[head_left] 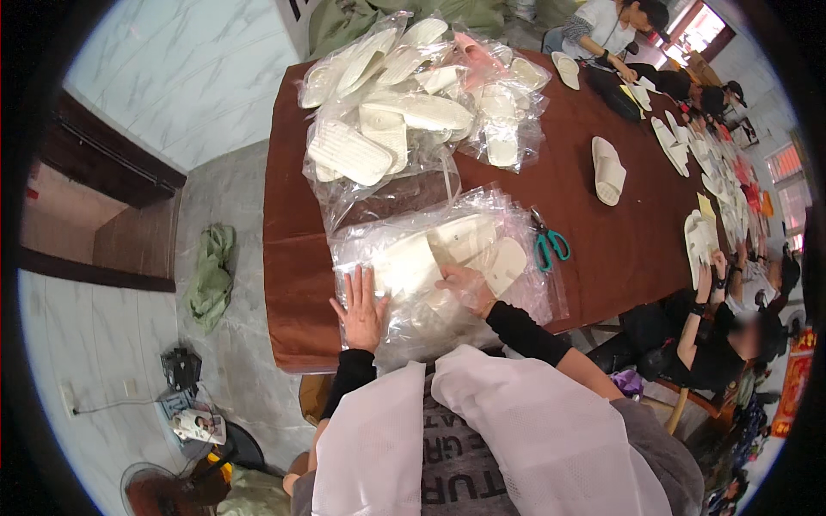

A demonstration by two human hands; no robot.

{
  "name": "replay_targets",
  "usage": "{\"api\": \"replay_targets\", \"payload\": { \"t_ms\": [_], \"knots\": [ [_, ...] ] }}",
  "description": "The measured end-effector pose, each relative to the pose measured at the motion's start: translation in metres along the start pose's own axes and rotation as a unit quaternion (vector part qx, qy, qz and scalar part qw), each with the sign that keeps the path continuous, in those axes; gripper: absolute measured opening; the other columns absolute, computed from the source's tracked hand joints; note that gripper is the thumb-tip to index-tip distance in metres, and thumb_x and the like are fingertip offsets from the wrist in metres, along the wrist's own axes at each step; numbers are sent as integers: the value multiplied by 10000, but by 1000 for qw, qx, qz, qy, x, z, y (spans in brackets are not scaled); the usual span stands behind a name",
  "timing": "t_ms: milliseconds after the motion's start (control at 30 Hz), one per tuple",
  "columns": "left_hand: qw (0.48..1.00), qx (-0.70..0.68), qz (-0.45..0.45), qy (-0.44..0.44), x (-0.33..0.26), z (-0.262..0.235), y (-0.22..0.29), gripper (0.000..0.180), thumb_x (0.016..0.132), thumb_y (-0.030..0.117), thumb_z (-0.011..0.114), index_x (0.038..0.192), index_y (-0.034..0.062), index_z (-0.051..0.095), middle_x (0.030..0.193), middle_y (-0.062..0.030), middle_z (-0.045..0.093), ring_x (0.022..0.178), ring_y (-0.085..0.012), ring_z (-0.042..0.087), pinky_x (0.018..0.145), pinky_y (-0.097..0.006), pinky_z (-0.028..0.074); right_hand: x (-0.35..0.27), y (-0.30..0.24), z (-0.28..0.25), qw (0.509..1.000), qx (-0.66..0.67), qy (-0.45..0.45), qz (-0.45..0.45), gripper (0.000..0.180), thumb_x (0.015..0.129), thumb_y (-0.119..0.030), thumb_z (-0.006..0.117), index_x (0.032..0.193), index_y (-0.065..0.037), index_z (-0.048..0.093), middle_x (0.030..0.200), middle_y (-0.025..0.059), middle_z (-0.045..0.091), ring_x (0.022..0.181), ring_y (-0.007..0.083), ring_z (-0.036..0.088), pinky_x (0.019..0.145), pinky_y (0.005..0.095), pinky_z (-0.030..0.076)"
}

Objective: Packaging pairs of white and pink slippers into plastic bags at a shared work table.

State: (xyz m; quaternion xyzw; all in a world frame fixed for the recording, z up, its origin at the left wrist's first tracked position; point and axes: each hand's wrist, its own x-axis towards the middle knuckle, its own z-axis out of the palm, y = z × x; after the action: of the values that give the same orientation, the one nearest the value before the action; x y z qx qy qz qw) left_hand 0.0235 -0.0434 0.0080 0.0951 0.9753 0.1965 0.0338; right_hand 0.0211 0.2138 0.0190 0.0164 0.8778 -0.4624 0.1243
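My left hand (361, 311) lies flat with its fingers spread on the left edge of a clear plastic bag (397, 320). Beside it is a pair of cream slippers (408, 265), toes and straps lying on or partly inside the film; how far in they sit is hard to make out. My right hand (467, 288) is closed at the near side of the slippers, with fingertips curled in and film bunched around them. Under all this is a stack of flat clear bags (538, 301). Scissors with teal handles (551, 249) rest at the stack's right edge.
Bagged slippers (387, 129), mostly cream with a pink pair (476, 58), are heaped at the far side of the brown-covered table (297, 284). A loose cream slipper (607, 171) lies to the right. Further right, several people work along a slipper-strewn table. A green sack (211, 277) lies on the floor.
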Motion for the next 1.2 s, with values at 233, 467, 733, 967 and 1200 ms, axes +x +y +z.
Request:
{"api": "replay_targets", "payload": {
  "t_ms": [233,467,733,967,1200],
  "knots": [
    [996,84,-19,31,5,27,-9,692,933,472,501,1513,178,265,1583,-25,214,1468,-246,150,1113,-659,49,-40,77,-103,989,-19,146,29,262,831,-294,663,915,-50,617,868,132,661,860,253,646,753,362,489],
    [995,96,-23,20,4,24,-6,749,907,480,532,1524,182,228,1589,-34,192,1471,-258,133,1111,-662,80,-85,-15,-216,897,293,329,19,157,917,-190,630,891,-78,523,694,-27,531,656,36,533,530,233,429],
    [982,165,59,73,0,48,-36,751,890,426,558,1521,177,237,1588,-39,195,1470,-264,139,1109,-660,100,-62,-149,-60,970,234,52,-38,216,899,-197,645,983,-16,562,865,66,569,893,115,539,782,304,452],
    [997,81,-13,1,9,32,-6,837,840,366,629,1532,194,189,1597,-27,164,1479,-265,90,1111,-660,78,-11,12,-18,989,112,28,88,333,906,-319,593,1144,-89,554,857,174,652,837,267,650,732,411,482],
    [998,-10,22,63,6,-6,-13,463,877,163,634,1326,115,530,1453,-74,435,1375,-319,345,1095,-606,228,-28,21,-49,955,243,0,168,279,917,-129,583,1194,-98,578,560,38,585,454,110,552,452,239,457]
  ]
}}
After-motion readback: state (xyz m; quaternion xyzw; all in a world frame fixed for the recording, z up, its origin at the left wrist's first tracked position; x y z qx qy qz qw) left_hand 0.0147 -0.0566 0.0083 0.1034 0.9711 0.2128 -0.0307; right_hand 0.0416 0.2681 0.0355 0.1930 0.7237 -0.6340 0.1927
